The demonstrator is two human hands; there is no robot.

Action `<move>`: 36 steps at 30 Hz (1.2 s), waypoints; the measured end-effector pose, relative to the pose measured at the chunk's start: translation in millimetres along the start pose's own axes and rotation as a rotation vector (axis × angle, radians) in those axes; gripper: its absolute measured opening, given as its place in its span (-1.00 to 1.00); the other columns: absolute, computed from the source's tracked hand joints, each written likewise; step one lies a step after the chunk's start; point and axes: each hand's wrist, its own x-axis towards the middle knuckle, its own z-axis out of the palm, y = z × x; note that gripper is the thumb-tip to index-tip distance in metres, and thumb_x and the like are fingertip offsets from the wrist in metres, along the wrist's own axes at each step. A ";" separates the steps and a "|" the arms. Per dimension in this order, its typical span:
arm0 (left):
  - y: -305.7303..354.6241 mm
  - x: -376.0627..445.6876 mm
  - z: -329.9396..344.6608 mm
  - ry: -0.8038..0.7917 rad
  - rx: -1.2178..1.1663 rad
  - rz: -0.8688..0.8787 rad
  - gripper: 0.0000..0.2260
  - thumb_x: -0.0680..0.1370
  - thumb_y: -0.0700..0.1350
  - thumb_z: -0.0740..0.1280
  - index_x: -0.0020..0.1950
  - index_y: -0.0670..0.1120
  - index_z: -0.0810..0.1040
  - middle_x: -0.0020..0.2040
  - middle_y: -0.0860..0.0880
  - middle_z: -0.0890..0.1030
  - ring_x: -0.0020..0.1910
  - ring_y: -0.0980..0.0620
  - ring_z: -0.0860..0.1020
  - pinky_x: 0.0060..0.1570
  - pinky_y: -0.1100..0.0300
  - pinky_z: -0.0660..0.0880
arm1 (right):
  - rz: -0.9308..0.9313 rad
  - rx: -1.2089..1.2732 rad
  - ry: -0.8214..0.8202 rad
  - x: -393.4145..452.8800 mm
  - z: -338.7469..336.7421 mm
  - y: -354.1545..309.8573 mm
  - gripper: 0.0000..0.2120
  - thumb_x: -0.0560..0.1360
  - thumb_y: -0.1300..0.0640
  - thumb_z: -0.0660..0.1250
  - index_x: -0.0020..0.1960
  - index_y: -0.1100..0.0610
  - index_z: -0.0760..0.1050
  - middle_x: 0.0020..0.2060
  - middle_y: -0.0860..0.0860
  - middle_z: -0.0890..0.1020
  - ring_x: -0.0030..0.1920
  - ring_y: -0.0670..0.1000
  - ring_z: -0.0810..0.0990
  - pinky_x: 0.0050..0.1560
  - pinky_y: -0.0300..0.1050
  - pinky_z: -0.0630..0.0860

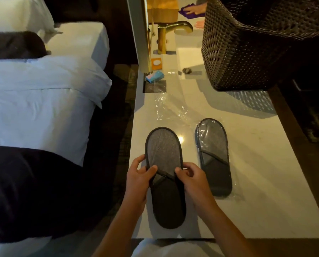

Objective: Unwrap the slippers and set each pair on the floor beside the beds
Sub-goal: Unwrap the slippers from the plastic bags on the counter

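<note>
A flat grey slipper pair [164,156] with dark trim lies unwrapped over the near end of a pale counter [257,182]. My left hand [139,179] grips its left edge at the strap, and my right hand [194,179] grips the right edge. A second grey slipper pair [213,156] lies to the right on the counter, still sealed in clear plastic. An empty clear plastic wrapper [170,110] lies crumpled on the counter beyond both.
Two white beds [40,108] with dark runners stand at the left across a dark floor strip [121,138]. A large dark woven basket [257,43] sits at the counter's far right. A brass tap [173,30], soap dish [156,63] and blue packet [154,76] lie farther back.
</note>
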 end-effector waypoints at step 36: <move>-37.1 23.4 -6.2 0.261 0.737 0.128 -0.72 0.53 -0.10 0.41 0.23 -0.06 0.50 -0.11 -0.02 0.64 -0.27 0.18 0.56 -0.51 0.48 0.36 | -0.205 -0.617 0.168 30.6 33.0 33.0 -0.83 0.54 0.01 0.36 0.02 0.10 0.48 -0.18 -0.06 0.52 -0.19 -0.09 0.51 -0.35 -0.37 0.30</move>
